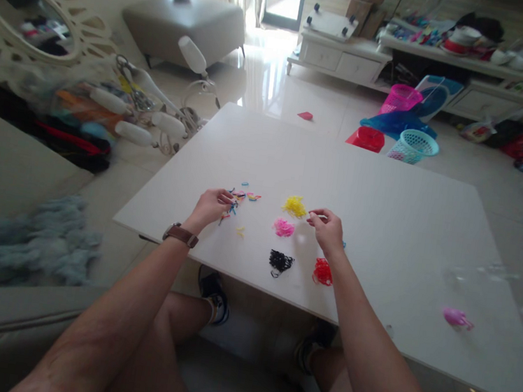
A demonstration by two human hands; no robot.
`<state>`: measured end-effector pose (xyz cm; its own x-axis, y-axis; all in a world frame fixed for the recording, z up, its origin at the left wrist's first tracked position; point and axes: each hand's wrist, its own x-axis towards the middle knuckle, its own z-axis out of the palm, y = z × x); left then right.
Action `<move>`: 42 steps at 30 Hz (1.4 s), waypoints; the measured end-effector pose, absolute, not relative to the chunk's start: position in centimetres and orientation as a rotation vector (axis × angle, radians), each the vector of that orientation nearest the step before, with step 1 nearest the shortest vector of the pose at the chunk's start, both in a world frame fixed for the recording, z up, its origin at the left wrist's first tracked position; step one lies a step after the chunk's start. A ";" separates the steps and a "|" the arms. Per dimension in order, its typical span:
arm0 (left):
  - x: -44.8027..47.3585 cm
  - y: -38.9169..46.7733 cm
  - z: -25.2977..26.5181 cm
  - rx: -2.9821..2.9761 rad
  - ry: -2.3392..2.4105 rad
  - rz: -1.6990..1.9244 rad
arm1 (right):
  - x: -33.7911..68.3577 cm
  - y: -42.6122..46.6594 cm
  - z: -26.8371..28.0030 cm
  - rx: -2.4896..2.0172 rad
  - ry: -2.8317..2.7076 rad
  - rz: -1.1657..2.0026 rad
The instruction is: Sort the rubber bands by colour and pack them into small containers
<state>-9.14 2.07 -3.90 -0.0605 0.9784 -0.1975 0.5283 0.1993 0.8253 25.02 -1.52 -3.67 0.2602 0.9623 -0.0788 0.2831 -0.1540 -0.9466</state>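
Small coloured rubber bands lie sorted in piles on the white table [388, 206]. My left hand [214, 206], with a brown-strapped watch at the wrist, reaches into a loose mixed-colour pile [241, 196]. Its fingers are drawn together, and what they hold, if anything, is hidden. My right hand [328, 229] is pinched just right of the yellow pile [295, 206]; anything in its fingertips is too small to name. Nearer me are a pink pile [283, 227], a black pile [280, 261] and a red pile [323, 272], the red one partly behind my right forearm. A bit of blue shows beside that wrist.
A purple object [457, 318] and some clear plastic [460, 279] sit on the table's right side. Beyond the far edge, a light-blue basket [412, 146], a red container [368, 138] and a pink basket [401, 98] stand on the floor. A lamp-like fixture [137, 134] lies left.
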 end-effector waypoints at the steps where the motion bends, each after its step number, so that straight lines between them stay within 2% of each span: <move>1: -9.1 2.1 -3.9 1.426 1.691 0.739 | 25.0 -1.5 -3.7 -1.623 -1.178 0.945; 14: -10.0 2.4 -2.8 1.415 1.664 0.762 | 24.9 -1.6 -3.4 -1.637 -1.177 0.960; 23: -9.8 1.5 -3.3 1.600 1.704 0.467 | 24.9 -1.6 -3.7 -1.641 -1.215 0.965; 34: -8.9 1.0 -3.4 1.997 1.764 0.309 | 24.8 -1.7 -3.5 -1.651 -1.234 0.975; 42: -9.1 1.5 -2.7 1.773 1.671 0.549 | 24.9 -1.7 -3.3 -1.653 -1.252 0.966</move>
<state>-9.05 1.50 -2.66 0.1070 0.9868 -0.1214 0.7229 0.0066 0.6909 24.90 -1.75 -3.35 0.2082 0.9736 -0.0933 0.3367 -0.1609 -0.9278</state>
